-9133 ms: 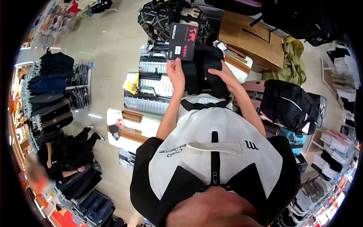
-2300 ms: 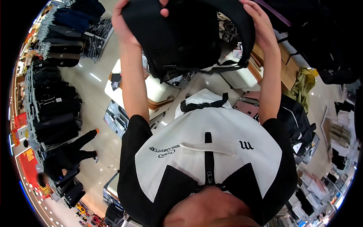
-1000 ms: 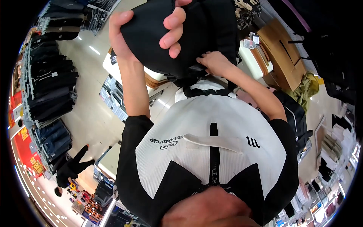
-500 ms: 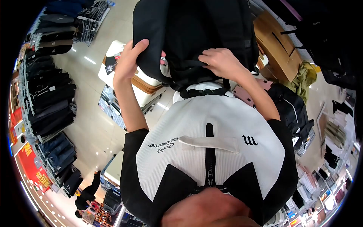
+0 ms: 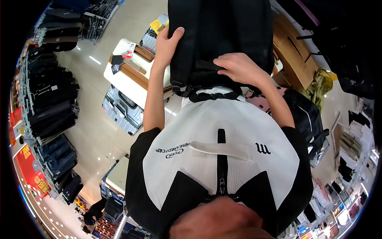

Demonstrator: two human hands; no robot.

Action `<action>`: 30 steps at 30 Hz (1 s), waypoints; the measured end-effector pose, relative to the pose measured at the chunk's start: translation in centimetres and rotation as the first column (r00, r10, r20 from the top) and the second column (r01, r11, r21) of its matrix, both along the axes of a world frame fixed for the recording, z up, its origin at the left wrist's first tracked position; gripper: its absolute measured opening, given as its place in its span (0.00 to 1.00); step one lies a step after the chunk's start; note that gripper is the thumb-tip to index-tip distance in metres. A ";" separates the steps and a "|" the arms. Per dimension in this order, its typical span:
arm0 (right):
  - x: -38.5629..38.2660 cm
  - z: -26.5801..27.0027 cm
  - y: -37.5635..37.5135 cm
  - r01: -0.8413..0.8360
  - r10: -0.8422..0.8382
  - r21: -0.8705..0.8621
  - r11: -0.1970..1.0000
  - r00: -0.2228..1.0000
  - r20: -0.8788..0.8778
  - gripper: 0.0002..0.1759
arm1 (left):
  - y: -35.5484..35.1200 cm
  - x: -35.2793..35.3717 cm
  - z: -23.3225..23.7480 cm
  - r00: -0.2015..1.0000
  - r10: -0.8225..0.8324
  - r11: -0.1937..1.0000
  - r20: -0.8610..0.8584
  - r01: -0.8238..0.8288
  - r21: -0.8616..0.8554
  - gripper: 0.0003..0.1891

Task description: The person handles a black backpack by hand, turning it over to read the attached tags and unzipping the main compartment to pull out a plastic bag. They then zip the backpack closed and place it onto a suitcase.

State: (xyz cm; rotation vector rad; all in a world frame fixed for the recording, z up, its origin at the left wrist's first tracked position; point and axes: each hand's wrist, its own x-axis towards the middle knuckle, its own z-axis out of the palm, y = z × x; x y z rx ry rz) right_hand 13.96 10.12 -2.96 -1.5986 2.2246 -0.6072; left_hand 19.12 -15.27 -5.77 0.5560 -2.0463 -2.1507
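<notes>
A large black backpack stands in front of my chest, its top running out of view. At its left edge, my left hand grips the side panel; the thumb shows and the other fingers are partly hidden behind the fabric. My right hand is closed on a black strap low on the front of the backpack. Dark buckles and webbing hang at the lower left corner. Black on black, the details of the bag are hard to make out.
Cream suitcases with brown trim stand left of the backpack, a silver suitcase below them. To the right are a cardboard box and another black backpack. Clothes racks line the far left. A person is at lower left.
My left hand has moved up and right with the backpack's left side, which has swung inward and uncovered more of the suitcases. My right hand stays at the strap, slightly lower.
</notes>
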 end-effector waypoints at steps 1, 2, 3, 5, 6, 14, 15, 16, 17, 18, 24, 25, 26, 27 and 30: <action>0.1 0.1 0.3 0.012 -0.012 0.011 1.000 1.000 0.007 0.10 | 0.8 0.1 0.3 0.993 0.008 0.997 -0.118 -0.017 -0.079 0.19; 0.0 0.3 0.7 0.063 -0.063 -0.005 0.998 0.998 0.007 0.10 | 1.5 0.1 0.7 0.972 0.005 0.987 -0.236 -0.042 -0.155 0.19; -0.1 0.5 1.0 0.116 -0.115 -0.021 0.993 0.993 0.007 0.11 | 2.2 0.2 1.3 0.936 -0.011 0.971 -0.351 -0.074 -0.226 0.19; 0.1 1.0 1.8 0.223 -0.222 -0.046 0.974 0.975 0.018 0.13 | 3.4 0.3 3.0 0.889 -0.029 0.955 -0.457 -0.110 -0.275 0.20; 0.3 1.3 1.9 0.262 -0.270 -0.173 0.949 0.963 -0.022 0.14 | 4.0 0.1 3.8 0.850 -0.035 0.946 -0.525 -0.141 -0.291 0.20; 3.2 1.4 1.8 0.162 -0.337 -0.536 0.828 0.909 -0.246 0.18 | 3.9 -2.0 5.8 0.667 0.081 0.952 -0.741 -0.272 -0.141 0.26; 3.1 1.3 1.3 0.202 -0.357 -0.505 0.839 0.905 -0.230 0.20 | 3.9 -2.2 6.1 0.632 0.109 0.950 -0.767 -0.293 -0.106 0.31; 2.7 0.8 0.8 0.220 -0.366 -0.488 0.845 0.902 -0.227 0.22 | 3.9 -2.3 6.3 0.624 0.136 0.959 -0.769 -0.276 -0.055 0.28; 2.3 0.4 0.5 0.235 -0.374 -0.471 0.850 0.900 -0.225 0.23 | 3.9 -2.4 6.5 0.611 0.139 0.960 -0.779 -0.278 -0.046 0.28; 2.1 0.6 0.2 0.236 -0.382 -0.471 0.850 0.892 -0.242 0.23 | 3.9 -2.5 6.8 0.597 0.144 0.959 -0.789 -0.281 -0.038 0.27; 0.2 1.5 0.1 0.177 -0.325 -0.458 0.871 0.907 -0.268 0.17 | 4.0 -1.9 8.3 0.529 0.241 0.938 -0.814 -0.342 0.055 0.28; 0.2 1.4 0.3 0.176 -0.320 -0.452 0.874 0.910 -0.264 0.16 | 4.1 -1.7 8.6 0.524 0.260 0.926 -0.811 -0.373 0.055 0.29; 0.1 1.3 0.6 0.176 -0.315 -0.446 0.878 0.913 -0.260 0.16 | 4.3 -1.6 9.0 0.512 0.286 0.917 -0.810 -0.392 0.075 0.29; 0.2 1.3 0.7 0.177 -0.311 -0.440 0.881 0.915 -0.256 0.16 | 4.4 -1.4 9.0 0.500 0.311 0.907 -0.808 -0.411 0.095 0.30; 0.4 2.3 1.1 0.177 -0.235 -0.434 0.883 0.969 -0.082 0.11 | 4.2 -0.8 8.8 0.517 0.250 0.887 -0.819 -0.460 -0.020 0.32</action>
